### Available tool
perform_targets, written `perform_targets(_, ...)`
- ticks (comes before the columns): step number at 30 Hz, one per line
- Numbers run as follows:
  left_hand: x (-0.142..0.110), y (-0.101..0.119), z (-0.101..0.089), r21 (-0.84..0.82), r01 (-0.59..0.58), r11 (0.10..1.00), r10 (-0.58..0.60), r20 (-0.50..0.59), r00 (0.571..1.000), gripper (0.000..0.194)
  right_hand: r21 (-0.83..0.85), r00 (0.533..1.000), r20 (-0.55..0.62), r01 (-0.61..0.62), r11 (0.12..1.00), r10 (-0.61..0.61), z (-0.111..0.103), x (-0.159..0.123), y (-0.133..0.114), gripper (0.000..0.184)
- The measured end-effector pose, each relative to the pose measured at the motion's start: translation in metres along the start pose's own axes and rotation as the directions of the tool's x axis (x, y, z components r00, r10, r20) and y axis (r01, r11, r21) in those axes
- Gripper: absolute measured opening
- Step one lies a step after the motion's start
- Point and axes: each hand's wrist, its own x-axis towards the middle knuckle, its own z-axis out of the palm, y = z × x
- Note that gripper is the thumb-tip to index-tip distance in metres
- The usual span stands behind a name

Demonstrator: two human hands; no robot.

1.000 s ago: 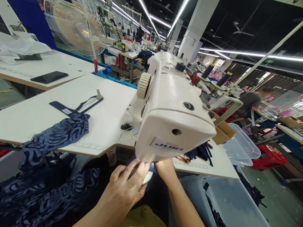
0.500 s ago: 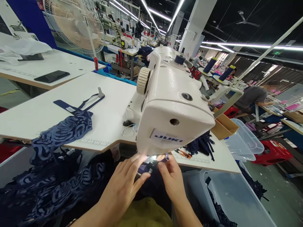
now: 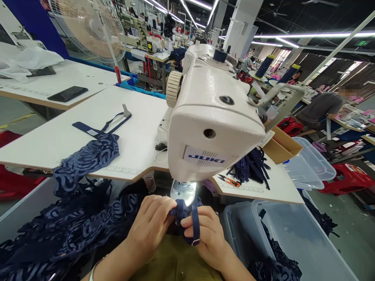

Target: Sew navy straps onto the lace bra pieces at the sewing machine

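Just in front of the lit needle area of a white sewing machine (image 3: pixel 216 121), my left hand (image 3: pixel 154 224) pinches the gathered dark navy fabric of a bra (image 3: pixel 173 211). My right hand (image 3: pixel 206 234) has its fingers closed on a navy strap (image 3: pixel 195 220), which loops down to a small metal ring or slider. The rest of the piece is bunched between the hands and partly hidden by the fingers. A patterned navy bra (image 3: pixel 88 156) lies over the table's left edge, its strap stretched toward a small grey metal piece (image 3: pixel 125 111).
A bin at left holds a heap of patterned navy garments (image 3: pixel 84 234). Orange-handled snips (image 3: pixel 230 181) and a bundle of navy straps (image 3: pixel 252 166) lie right of the machine. A clear plastic bin (image 3: pixel 293 230) stands at lower right. A phone (image 3: pixel 68 93) rests on the left table.
Both hands have drawn the navy piece from under the machine head toward my body. The strap with its metal part now shows in my right hand. The view has shifted slightly.
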Motion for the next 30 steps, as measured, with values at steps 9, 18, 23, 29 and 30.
perform_targets(9,0.000,0.001,-0.001,-0.001,-0.008,1.000,0.008,0.019,1.000,0.019,-0.007,0.999,0.008,-0.045,0.999,0.045,0.001,-0.005,0.001,0.028)
perform_targets(18,0.001,0.002,-0.001,0.012,0.007,1.000,-0.007,0.037,0.999,0.018,0.025,0.998,-0.022,-0.066,0.997,0.067,0.000,-0.001,-0.001,0.026)
perform_targets(23,-0.001,0.001,-0.001,0.012,0.015,1.000,-0.015,0.014,1.000,0.017,0.055,0.994,-0.018,-0.103,0.993,0.104,0.004,-0.003,-0.001,0.022)
perform_targets(29,0.008,0.005,-0.009,-0.026,-0.087,0.996,0.090,0.193,0.977,0.016,0.287,0.934,-0.023,-0.335,0.898,0.356,-0.002,-0.007,0.002,0.008)
perform_targets(30,0.011,0.007,-0.015,-0.073,-0.103,0.992,0.120,0.278,0.953,0.014,0.349,0.897,-0.004,-0.413,0.841,0.442,-0.004,-0.009,0.008,0.014)
